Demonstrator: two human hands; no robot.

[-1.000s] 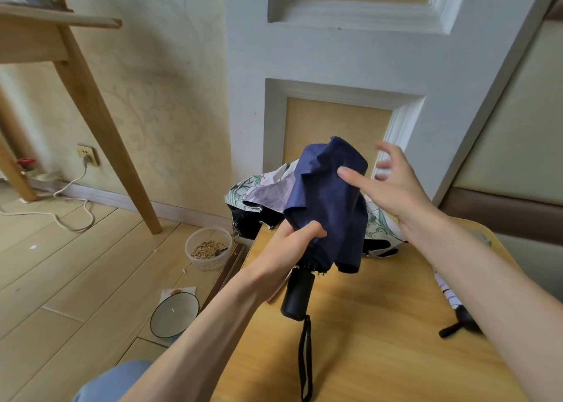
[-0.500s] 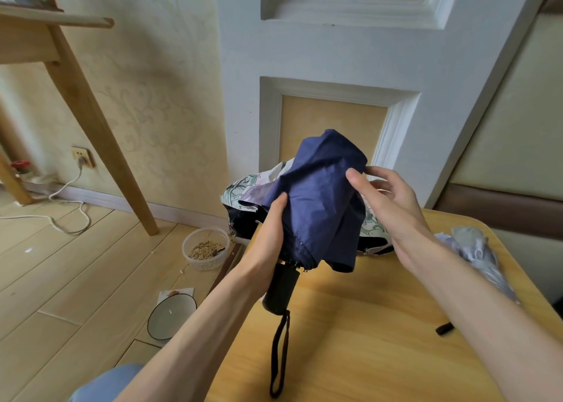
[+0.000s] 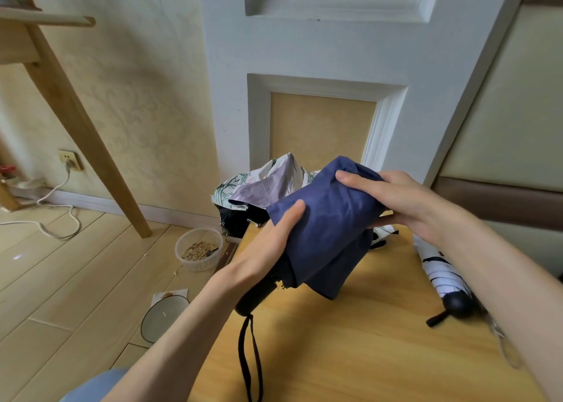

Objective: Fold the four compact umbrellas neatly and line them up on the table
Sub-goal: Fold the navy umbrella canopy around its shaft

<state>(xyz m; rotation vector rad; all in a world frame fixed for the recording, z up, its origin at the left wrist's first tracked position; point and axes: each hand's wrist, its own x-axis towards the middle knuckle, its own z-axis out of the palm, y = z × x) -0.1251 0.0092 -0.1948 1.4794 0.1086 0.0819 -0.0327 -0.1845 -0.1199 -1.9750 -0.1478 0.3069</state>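
Where the navy umbrella (image 3: 323, 234) is: tilted above the tabletop (image 3: 350, 340), handle low.
Left hand (image 3: 271, 249): gripping its canopy near the handle.
Right hand (image 3: 393, 200): wrapped round the top end.
Striped umbrella (image 3: 444, 276): seemingly folded, lying on the tabletop.

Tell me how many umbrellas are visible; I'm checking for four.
3. The left hand and right hand hold the navy umbrella; a floral umbrella lies behind it at the far edge of the table; a white umbrella lies on the table, right. A fourth may be hidden.
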